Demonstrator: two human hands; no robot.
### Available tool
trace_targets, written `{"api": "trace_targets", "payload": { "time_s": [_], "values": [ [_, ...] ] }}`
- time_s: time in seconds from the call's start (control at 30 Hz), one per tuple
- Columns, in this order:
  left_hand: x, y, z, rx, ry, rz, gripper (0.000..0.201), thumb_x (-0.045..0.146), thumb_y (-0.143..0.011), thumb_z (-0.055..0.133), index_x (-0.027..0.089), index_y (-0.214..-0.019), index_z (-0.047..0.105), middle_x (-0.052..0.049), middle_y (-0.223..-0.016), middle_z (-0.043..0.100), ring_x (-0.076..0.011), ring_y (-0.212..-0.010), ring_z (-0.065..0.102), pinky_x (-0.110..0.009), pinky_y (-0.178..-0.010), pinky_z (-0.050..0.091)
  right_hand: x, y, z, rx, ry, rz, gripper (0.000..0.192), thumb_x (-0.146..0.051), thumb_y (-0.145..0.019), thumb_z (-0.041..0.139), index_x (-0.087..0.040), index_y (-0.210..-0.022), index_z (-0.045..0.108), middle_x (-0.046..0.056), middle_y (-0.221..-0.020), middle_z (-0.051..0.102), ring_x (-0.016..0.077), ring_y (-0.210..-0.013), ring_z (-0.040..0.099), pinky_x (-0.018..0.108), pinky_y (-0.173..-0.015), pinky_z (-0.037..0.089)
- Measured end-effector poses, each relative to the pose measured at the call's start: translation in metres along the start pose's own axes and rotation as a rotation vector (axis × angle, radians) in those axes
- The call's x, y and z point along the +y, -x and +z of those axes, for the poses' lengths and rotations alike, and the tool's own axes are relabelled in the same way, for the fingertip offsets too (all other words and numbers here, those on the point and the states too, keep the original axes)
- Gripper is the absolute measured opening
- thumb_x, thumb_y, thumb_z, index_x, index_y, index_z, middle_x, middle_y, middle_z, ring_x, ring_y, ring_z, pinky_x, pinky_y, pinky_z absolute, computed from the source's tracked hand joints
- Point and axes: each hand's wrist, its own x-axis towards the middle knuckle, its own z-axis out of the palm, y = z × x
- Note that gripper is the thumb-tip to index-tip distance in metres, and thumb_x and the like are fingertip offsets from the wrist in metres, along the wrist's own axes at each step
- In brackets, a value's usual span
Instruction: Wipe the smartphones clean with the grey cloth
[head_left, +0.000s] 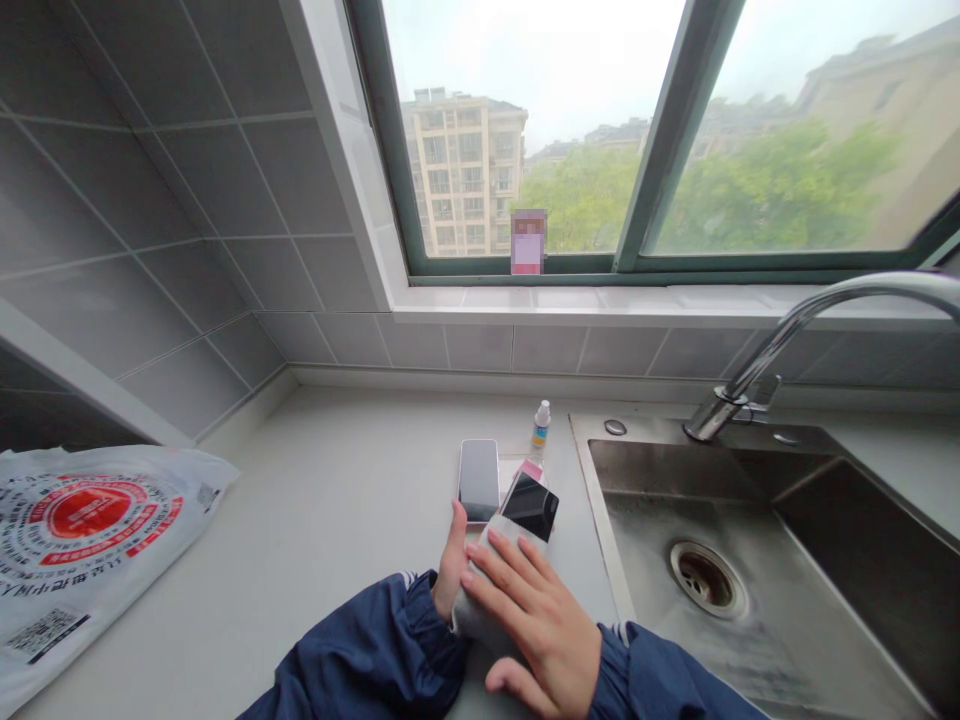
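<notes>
A phone with a dark glossy screen (531, 506) is tilted over the counter, its lower part covered by a light grey cloth (480, 618). My left hand (450, 565) supports the phone and cloth from the left side, thumb pointing up; its other fingers are hidden underneath. Across the top of the cloth lies my right hand (532, 625), palm down with fingers stretched out flat and thumb apart. Just beyond my hands a second phone (478, 475) with a grey face rests on the counter. A pink item (532, 468) shows partly behind the held phone.
A small white-capped bottle (541, 425) stands upright near the sink's left edge. To the right are the steel sink (604, 530) and its curved faucet (750, 365). A white plastic bag with red print (97, 540) lies at the left of the counter (337, 500).
</notes>
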Motion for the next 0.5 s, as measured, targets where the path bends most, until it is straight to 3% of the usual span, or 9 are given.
{"api": "trace_targets", "payload": {
  "time_s": [0.23, 0.3, 0.4, 0.5],
  "values": [
    [-0.009, -0.007, 0.014, -0.126, -0.097, 0.168, 0.096, 0.079, -0.082, 0.020, 0.005, -0.136, 0.048, -0.020, -0.131, 0.058, -0.0289, -0.135, 0.042, -0.041, -0.117, 0.019, 0.026, 0.000, -0.013, -0.072, 0.040, 0.056, 0.070, -0.061, -0.098, 0.029, -0.017, -0.153, 0.027, 0.009, -0.159, 0.022, 0.0334, -0.147, 0.017, 0.050, -0.117, 0.017],
    [-0.010, -0.007, 0.016, -0.160, -0.148, 0.196, 0.094, 0.078, -0.083, 0.019, 0.009, -0.142, 0.043, -0.020, -0.134, 0.056, -0.0310, -0.131, 0.047, -0.045, -0.114, 0.023, 0.035, 0.001, -0.015, -0.059, 0.061, 0.091, 0.069, -0.058, -0.099, 0.030, -0.017, -0.153, 0.026, 0.010, -0.160, 0.021, 0.0341, -0.147, 0.016, 0.051, -0.116, 0.018],
    [-0.010, -0.004, 0.016, -0.163, -0.188, 0.092, 0.093, 0.080, -0.081, 0.016, 0.018, -0.147, 0.035, -0.018, -0.131, 0.058, -0.0336, -0.110, 0.062, -0.053, -0.099, 0.039, 0.047, 0.004, -0.013, 0.005, 0.089, 0.135, 0.066, -0.055, -0.100, 0.028, -0.017, -0.153, 0.027, 0.011, -0.159, 0.023, 0.0339, -0.147, 0.017, 0.053, -0.115, 0.020],
    [-0.009, -0.001, 0.015, -0.156, -0.197, 0.033, 0.082, 0.076, -0.085, 0.019, 0.024, -0.146, 0.037, -0.015, -0.122, 0.064, -0.0293, -0.094, 0.068, -0.048, -0.079, 0.050, 0.057, 0.006, -0.011, 0.058, 0.111, 0.165, 0.062, -0.052, -0.100, 0.029, -0.017, -0.152, 0.030, 0.011, -0.157, 0.028, 0.0334, -0.146, 0.020, 0.053, -0.114, 0.023]
  ]
}}
